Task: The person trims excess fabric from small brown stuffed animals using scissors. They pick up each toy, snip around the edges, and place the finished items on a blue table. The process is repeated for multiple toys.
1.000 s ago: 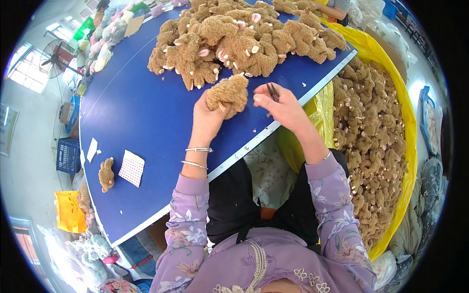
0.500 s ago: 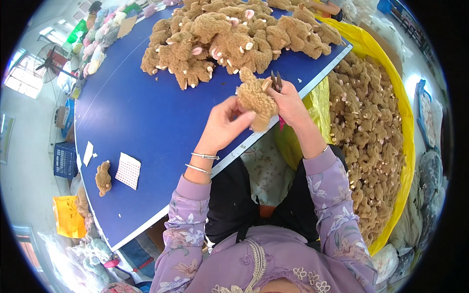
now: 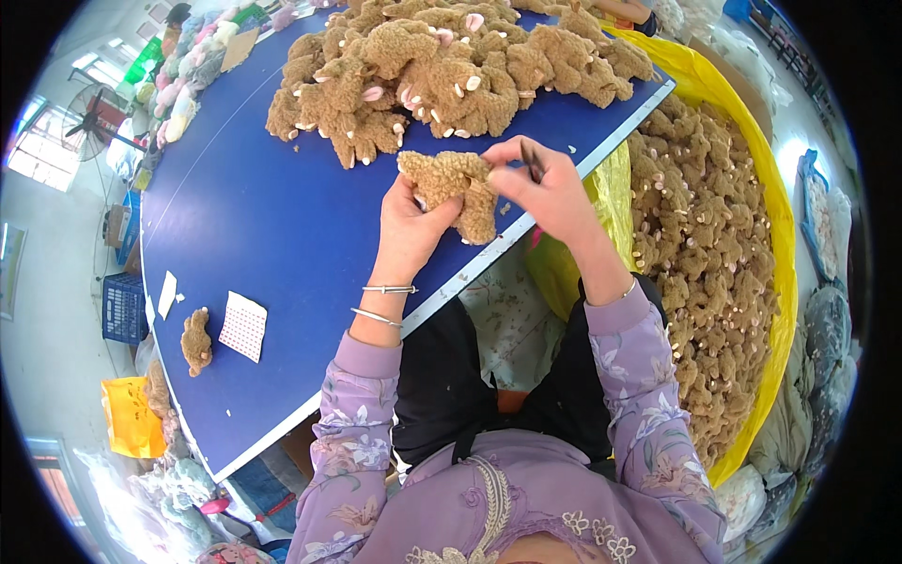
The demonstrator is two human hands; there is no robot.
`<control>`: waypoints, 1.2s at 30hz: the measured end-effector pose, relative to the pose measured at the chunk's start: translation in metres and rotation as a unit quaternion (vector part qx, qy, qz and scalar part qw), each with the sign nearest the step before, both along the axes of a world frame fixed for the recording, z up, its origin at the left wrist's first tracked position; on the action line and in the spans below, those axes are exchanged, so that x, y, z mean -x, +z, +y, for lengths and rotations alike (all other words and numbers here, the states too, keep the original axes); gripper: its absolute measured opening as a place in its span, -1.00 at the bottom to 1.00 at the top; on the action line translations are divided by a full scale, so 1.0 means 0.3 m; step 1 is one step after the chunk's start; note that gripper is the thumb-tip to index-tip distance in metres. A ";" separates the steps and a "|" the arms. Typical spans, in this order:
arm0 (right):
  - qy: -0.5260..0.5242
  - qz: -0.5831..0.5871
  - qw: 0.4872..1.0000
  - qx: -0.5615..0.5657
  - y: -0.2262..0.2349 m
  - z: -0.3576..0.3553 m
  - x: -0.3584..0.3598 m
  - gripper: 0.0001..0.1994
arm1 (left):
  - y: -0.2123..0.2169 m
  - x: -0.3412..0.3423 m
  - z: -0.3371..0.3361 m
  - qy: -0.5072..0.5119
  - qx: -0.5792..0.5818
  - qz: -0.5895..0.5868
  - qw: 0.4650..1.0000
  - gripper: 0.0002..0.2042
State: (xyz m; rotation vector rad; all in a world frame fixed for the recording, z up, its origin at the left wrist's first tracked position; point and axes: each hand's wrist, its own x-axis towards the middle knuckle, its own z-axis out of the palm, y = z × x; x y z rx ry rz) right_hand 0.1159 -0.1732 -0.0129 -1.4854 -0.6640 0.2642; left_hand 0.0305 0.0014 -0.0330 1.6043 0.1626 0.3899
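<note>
head view, then: where is the curly brown plush toy [image 3: 443, 177]?

– above the blue worktop [image 3: 282, 235], near its white edge, clasped between the thumb and fingers of the left hand [image 3: 413, 224].

– and the right hand [image 3: 550, 195]?

– curled round dark-bladed scissors [image 3: 534, 167], its thumb and forefinger at the toy's right side; whether they pinch the fabric cannot be told.

– what lies around?

– a heap of brown plush toys [image 3: 413, 70] beyond the hands, a small brown plush piece [image 3: 196, 341] beside a dotted white sheet [image 3: 242, 326] on the left, and a yellow sack [image 3: 787, 273] full of similar toys on the right.
</note>
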 end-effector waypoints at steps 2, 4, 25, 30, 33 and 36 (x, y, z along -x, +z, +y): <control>-0.011 -0.159 0.987 -0.011 -0.026 0.016 0.004 -0.87 | -0.011 -0.005 -0.001 0.005 -0.008 -0.008 1.000 -0.69; -0.047 -0.110 0.992 -0.029 -0.031 0.004 -0.011 -0.86 | 0.000 -0.007 -0.004 0.001 -0.021 0.013 1.000 -0.71; 0.042 0.155 0.975 -0.154 0.003 -0.044 -0.008 -0.85 | 0.012 -0.009 -0.047 0.018 0.034 0.011 0.999 -0.78; 0.004 0.130 0.976 -0.174 0.010 -0.092 -0.076 -0.74 | -0.016 -0.004 0.001 0.022 0.038 -0.007 0.999 -0.87; 0.018 0.000 0.999 0.051 0.018 -0.106 -0.065 -0.64 | -0.025 -0.020 -0.005 0.063 0.055 -0.038 0.996 -0.62; 0.041 -0.120 0.983 0.135 0.029 -0.083 -0.012 -0.67 | -0.011 -0.013 -0.003 0.068 0.054 -0.025 0.996 -0.62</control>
